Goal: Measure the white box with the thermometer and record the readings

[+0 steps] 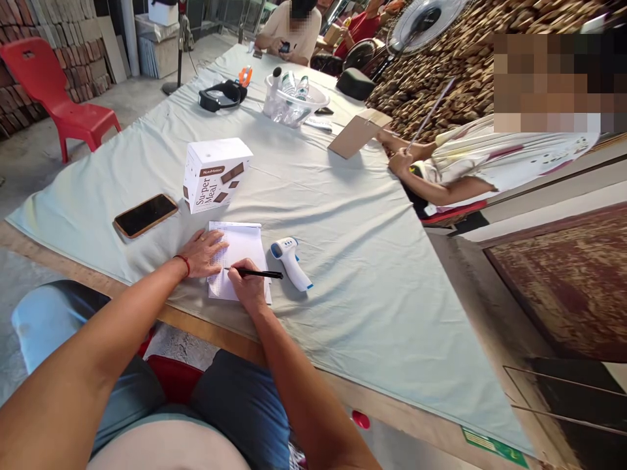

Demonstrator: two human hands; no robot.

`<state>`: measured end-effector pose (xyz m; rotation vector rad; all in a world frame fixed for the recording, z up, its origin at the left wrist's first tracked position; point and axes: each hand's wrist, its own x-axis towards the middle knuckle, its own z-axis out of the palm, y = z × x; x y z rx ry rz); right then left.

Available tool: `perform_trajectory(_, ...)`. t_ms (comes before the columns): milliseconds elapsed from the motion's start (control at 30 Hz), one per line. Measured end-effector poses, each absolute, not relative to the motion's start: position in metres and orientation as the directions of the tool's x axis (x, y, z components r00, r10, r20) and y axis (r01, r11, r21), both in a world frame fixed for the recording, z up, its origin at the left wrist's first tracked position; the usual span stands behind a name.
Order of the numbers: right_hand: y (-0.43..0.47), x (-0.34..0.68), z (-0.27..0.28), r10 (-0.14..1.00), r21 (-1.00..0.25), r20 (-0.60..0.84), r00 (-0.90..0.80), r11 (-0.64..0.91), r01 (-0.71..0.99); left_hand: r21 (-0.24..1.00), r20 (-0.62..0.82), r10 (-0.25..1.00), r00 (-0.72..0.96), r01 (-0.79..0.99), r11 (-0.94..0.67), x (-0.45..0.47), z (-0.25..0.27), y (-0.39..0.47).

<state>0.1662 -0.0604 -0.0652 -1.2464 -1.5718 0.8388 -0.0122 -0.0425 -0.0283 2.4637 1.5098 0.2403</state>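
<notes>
My right hand (249,287) grips a black pen (262,273), its tip down on a white notepad (245,245) with rows of small writing along its left side. Flat across the pad's left edge lies my left hand (202,253), fingers spread, a red string round the wrist. Just right of the pad rests a white and blue infrared thermometer (292,262). Behind the pad stands a white box (215,175) printed "Su-per Meal". To its left is a phone (147,215) in a brown case, screen dark.
A pale cloth covers the table (372,313). Farther back are a dark headset (223,95), a roll of orange tape (245,76), and a basket (317,99) of bottles. One person at right holds a thin stick near a cardboard piece (353,136); others sit at the back. A red chair (63,98) stands left.
</notes>
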Motion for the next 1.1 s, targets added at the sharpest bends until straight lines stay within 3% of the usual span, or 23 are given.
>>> perform_trajectory(1100, -0.0609, 0.1670, -0.0696, 0.959, -0.897, 0.283, -0.017, 0.271, 0.350, 0.291, 0.018, 0.894, 0.448, 0.853, -0.433, -0.0123, -0.0293, -0.0425)
